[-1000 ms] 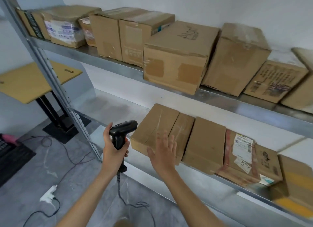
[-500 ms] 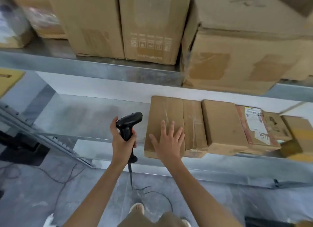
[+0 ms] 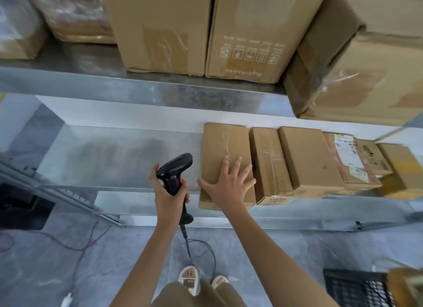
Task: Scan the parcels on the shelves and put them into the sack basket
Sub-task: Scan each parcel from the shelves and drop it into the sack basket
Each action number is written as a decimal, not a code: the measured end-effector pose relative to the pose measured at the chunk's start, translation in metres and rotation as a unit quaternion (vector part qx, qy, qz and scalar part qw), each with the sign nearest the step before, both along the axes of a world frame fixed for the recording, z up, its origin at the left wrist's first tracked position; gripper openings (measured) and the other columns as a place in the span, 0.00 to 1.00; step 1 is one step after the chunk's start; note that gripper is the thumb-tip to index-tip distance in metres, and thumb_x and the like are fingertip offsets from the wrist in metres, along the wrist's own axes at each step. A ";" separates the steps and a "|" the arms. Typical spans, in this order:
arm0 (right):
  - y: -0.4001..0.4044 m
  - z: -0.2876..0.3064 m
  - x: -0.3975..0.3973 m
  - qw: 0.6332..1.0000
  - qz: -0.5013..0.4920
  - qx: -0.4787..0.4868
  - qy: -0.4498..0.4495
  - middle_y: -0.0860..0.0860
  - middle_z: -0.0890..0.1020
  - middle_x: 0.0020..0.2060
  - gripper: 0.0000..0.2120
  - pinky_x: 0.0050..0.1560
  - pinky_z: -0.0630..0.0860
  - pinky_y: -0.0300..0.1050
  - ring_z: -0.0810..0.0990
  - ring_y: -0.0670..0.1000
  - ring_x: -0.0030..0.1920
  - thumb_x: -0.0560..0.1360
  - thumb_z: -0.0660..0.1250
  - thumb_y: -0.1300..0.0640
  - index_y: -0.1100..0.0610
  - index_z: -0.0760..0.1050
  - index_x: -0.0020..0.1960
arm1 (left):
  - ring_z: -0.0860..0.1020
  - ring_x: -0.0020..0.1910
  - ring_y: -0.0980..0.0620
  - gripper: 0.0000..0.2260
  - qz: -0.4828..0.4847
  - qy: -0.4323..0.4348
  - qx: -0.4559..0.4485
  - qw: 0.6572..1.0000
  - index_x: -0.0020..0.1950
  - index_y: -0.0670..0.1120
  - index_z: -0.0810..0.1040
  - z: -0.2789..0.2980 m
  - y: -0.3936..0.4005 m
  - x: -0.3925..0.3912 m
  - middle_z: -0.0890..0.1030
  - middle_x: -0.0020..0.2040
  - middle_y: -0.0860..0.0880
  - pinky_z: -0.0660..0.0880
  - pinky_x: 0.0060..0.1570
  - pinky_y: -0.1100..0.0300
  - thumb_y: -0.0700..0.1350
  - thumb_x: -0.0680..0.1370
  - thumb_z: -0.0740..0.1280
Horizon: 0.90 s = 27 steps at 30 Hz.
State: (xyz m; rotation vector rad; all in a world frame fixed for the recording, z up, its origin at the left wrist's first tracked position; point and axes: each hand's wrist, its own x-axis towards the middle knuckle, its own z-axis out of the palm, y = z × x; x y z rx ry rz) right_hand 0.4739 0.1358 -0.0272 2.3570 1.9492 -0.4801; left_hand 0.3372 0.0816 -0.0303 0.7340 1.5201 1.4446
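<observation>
We look down at two bare arms reaching toward a metal shelf. Our left hand point(image 3: 168, 193) is wrapped around the grip of a black scanner point(image 3: 175, 172), whose head points toward the shelf and whose cable point(image 3: 201, 245) trails down to the grey floor point(image 3: 68, 261). Our right hand point(image 3: 229, 184) lies flat, fingers spread and straight, on top of the first parcel point(image 3: 223, 151), a plain brown cardboard box at the left end of a row on the lower shelf point(image 3: 114, 155).

Just beside it sit more brown boxes, side by side. One further right carries a white shipping label point(image 3: 345, 151), its print too small to read. On the upper shelf point(image 3: 160, 89), a large box point(image 3: 249, 32) shows a row of handling symbols and one printed word we cannot read, seen upside down.

To the left of the parcel the lower shelf is bare metal. The parcel's near end reaches the shelf's front edge. A dark crate point(image 3: 357, 288) shows at the bottom right corner.
</observation>
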 end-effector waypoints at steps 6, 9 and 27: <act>-0.012 0.002 -0.016 0.998 0.005 0.013 0.054 0.55 0.44 0.81 0.53 0.71 0.45 0.75 0.38 0.67 0.79 0.67 0.59 0.23 0.48 0.44 0.81 | 0.83 0.34 0.49 0.35 0.031 -0.036 -0.011 0.999 0.73 0.63 0.59 -0.009 -0.006 -0.023 0.83 0.45 0.46 0.82 0.42 0.57 0.33 0.79 0.70; -0.016 0.011 -0.011 0.989 -0.013 0.021 0.143 0.51 0.46 0.81 0.49 0.73 0.45 0.73 0.41 0.63 0.80 0.68 0.63 0.26 0.44 0.47 0.80 | 0.85 0.43 0.44 0.36 0.033 -0.044 -0.035 0.998 0.75 0.63 0.58 -0.011 -0.006 -0.027 0.83 0.52 0.45 0.82 0.53 0.48 0.35 0.78 0.71; -0.032 0.057 -0.003 0.992 0.096 0.070 0.052 0.51 0.39 0.81 0.33 0.78 0.52 0.62 0.47 0.60 0.81 0.83 0.57 0.42 0.47 0.45 0.82 | 0.86 0.49 0.38 0.35 -0.072 -0.214 -0.044 0.973 0.74 0.63 0.61 0.019 0.003 0.001 0.82 0.59 0.43 0.83 0.43 0.47 0.35 0.78 0.71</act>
